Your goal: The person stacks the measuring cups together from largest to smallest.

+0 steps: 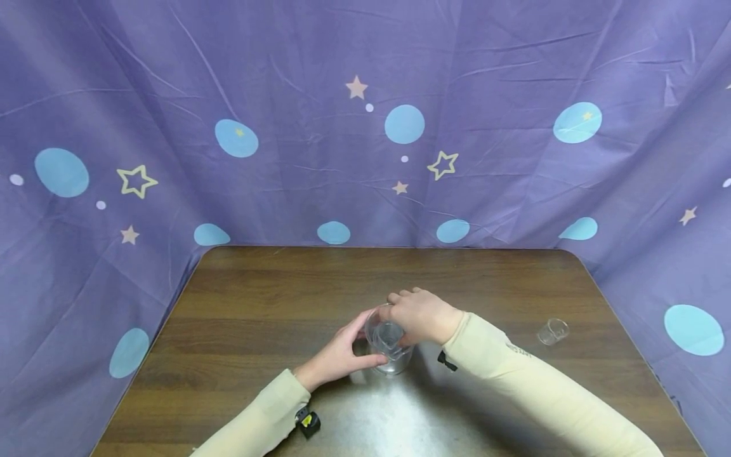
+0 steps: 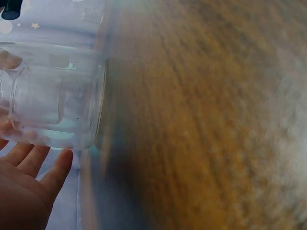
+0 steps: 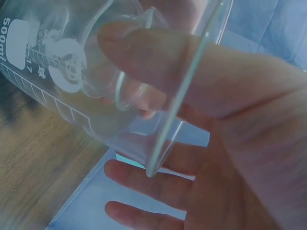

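Purple curtain (image 1: 291, 178) behind, brown bench (image 1: 257, 298) below: left grip (image 1: 342, 352) clasps the large beaker (image 1: 396, 362); right grip (image 1: 425, 317), nearer the smaller beaker (image 1: 389, 333) nested within, pinches it from above, axes roughly aligned!

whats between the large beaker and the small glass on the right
In the head view, the right hand and its pale sleeve come between the large beaker and the small glass; from sleeve to glass, the tabletop is bare.
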The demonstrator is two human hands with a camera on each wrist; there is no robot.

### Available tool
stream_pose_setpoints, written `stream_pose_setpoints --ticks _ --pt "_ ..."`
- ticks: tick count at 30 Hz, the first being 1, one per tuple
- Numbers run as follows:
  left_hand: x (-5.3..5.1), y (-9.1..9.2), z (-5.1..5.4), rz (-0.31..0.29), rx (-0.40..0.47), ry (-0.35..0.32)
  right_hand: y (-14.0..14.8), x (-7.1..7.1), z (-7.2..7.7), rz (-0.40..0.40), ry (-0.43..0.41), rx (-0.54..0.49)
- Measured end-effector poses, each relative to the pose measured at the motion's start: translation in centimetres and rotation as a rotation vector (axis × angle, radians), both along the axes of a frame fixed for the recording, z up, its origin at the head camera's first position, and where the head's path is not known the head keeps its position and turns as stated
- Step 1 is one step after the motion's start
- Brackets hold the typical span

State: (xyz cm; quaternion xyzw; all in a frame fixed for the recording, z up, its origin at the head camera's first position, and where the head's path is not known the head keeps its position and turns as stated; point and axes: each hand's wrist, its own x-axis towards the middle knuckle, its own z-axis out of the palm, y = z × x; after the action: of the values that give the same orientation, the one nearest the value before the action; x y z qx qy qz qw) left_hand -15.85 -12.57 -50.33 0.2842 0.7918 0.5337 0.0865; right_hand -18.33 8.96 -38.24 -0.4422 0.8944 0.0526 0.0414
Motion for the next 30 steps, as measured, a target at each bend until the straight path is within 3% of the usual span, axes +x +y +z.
stream_pose_setpoints --ticks 13,19,30 --pt "0.02 0.01 -0.17 -0.002 0.014 0.005 -0.58 0.35 -0.42 -0.049 0.048 0.072" --pt "0.01 0.02 -0.18 0.000 0.014 0.008 -0.55 0.54 -0.51 -0.041 0.092 0.058" --pt "0.01 0.06 -0.08 0.005 -0.001 -0.010 -0.67 0.47 -0.30 -0.052 0.060 0.067"
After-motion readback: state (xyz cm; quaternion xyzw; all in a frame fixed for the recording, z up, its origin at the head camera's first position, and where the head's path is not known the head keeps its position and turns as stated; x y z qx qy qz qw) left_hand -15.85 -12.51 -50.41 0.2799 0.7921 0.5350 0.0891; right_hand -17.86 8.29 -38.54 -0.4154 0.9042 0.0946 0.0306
